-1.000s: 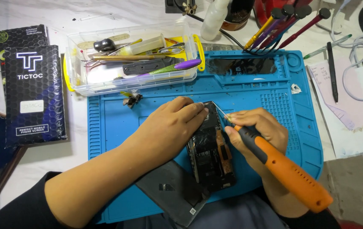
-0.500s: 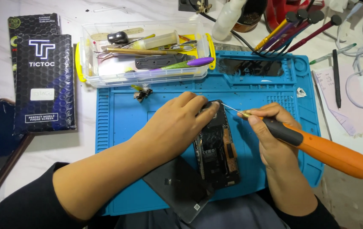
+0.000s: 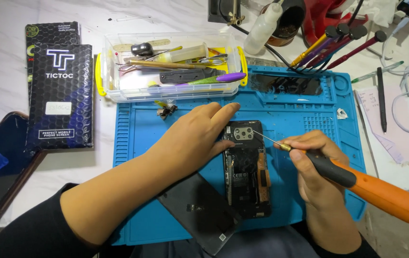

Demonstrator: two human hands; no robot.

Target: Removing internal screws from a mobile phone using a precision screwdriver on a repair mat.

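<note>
Since the earlier frame our right hand (image 3: 317, 160) drew the orange screwdriver (image 3: 357, 184) lower, pinching it, tip near the camera block. Our left hand (image 3: 199, 138) lay flat, fingers spread, steadying the opened phone (image 3: 245, 169) on the blue mat (image 3: 137, 143). Back cover (image 3: 197, 210) was off already; inner screws seemingly remained.

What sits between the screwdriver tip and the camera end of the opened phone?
Nothing visible. The screwdriver in the right hand has its thin tip reaching the opened phone by its camera block; the left hand rests on the phone's other side.
</note>
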